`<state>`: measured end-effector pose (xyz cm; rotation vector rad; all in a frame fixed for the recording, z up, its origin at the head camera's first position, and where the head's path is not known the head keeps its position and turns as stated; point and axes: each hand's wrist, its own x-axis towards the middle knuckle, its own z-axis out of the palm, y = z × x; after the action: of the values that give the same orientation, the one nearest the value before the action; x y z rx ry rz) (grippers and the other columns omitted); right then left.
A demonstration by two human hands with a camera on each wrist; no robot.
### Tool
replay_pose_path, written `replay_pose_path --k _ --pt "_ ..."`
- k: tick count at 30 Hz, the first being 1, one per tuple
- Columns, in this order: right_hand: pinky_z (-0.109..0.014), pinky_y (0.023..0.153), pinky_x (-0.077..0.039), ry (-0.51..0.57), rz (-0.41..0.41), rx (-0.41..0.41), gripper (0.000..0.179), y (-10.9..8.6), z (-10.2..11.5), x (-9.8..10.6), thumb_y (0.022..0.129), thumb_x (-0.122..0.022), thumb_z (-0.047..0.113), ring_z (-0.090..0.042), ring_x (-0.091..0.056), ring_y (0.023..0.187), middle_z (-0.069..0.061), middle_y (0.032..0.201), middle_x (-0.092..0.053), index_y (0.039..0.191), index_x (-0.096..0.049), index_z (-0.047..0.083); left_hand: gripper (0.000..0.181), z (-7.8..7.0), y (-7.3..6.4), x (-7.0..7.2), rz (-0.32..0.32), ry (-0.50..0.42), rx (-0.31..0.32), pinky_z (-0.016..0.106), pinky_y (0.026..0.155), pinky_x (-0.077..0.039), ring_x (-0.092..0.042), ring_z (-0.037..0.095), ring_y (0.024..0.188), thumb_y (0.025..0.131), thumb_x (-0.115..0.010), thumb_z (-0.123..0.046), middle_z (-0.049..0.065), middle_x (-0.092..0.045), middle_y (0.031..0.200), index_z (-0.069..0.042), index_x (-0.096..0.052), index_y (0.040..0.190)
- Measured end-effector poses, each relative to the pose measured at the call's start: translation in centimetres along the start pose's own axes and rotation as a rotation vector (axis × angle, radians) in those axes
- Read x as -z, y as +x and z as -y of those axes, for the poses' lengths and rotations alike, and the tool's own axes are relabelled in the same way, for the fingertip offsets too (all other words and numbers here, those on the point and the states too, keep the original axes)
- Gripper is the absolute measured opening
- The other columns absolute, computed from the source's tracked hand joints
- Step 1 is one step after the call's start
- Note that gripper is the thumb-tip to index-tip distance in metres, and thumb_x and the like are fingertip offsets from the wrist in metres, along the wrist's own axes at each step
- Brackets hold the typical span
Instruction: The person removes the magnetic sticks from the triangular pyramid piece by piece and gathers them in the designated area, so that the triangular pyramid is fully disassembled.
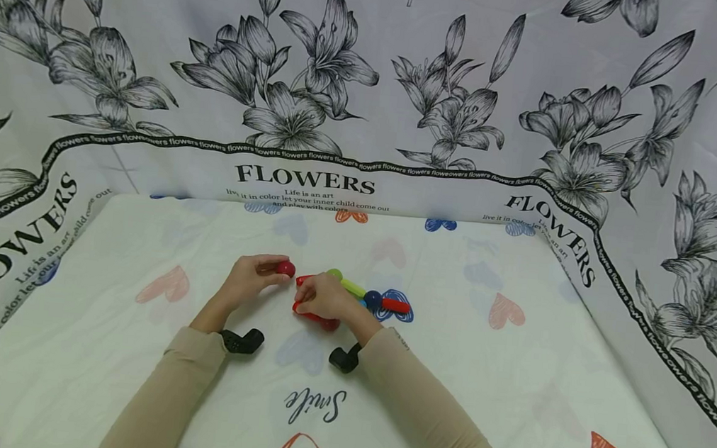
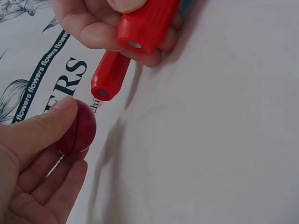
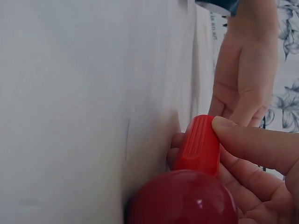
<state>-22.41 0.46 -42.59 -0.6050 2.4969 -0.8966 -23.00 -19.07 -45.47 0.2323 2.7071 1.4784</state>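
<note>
My left hand (image 1: 246, 284) pinches a dark red ball (image 1: 286, 268) between thumb and fingers, and the left wrist view shows a seam line across this ball (image 2: 83, 128). Close on its right, my right hand (image 1: 328, 297) holds a red ridged rod (image 3: 198, 144) between thumb and fingers. A metal disc shows in that rod's end in the left wrist view. At the rod's near end is another dark red ball (image 3: 184, 200). A second red rod (image 2: 110, 77) points toward the ball in my left hand, a small gap apart; my right hand partly covers it.
Just beyond my right hand lie a green ball (image 1: 334, 274), a yellow-green rod (image 1: 353, 288), a dark blue ball (image 1: 373, 300) and a red rod (image 1: 396, 305). A light blue piece is mostly hidden there. A flower-printed curtain (image 1: 395, 99) hangs behind the cloth-covered table (image 1: 448, 374).
</note>
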Motion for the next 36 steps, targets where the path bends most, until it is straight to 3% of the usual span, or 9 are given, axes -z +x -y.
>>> replay_pose_path --k 9,24,36 --pt "-0.018 0.076 -0.052 0.033 0.007 -0.016 0.009 -0.2 0.1 0.0 0.085 -0.073 0.013 -0.007 -0.060 0.080 -0.007 0.096 -0.074 0.093 -0.072 0.009 0.050 0.2 1.9 0.0 0.000 -0.042 0.038 0.048 0.104 -0.049 -0.059 0.036 0.123 0.088 -0.070 -0.020 0.022 -0.059 0.134 -0.002 -0.056 0.133" --pt "-0.020 0.079 -0.053 0.023 0.007 -0.020 0.010 -0.3 0.3 0.1 0.085 -0.073 0.012 -0.009 -0.062 0.082 -0.008 0.096 -0.075 0.093 -0.072 0.007 0.049 0.5 4.7 -0.6 -0.017 -0.049 0.015 0.048 0.106 -0.047 -0.059 0.037 0.123 0.087 -0.070 -0.011 0.024 -0.058 0.134 0.001 -0.056 0.132" --pt "-0.014 0.073 -0.048 0.017 0.000 -0.003 0.009 -0.2 0.2 0.1 0.084 -0.074 0.011 -0.005 -0.059 0.078 -0.008 0.094 -0.075 0.092 -0.072 0.007 0.048 -0.1 5.5 -1.7 -0.015 -0.027 -0.017 0.048 0.104 -0.049 -0.061 0.038 0.119 0.087 -0.069 -0.009 0.026 -0.060 0.130 0.004 -0.056 0.131"
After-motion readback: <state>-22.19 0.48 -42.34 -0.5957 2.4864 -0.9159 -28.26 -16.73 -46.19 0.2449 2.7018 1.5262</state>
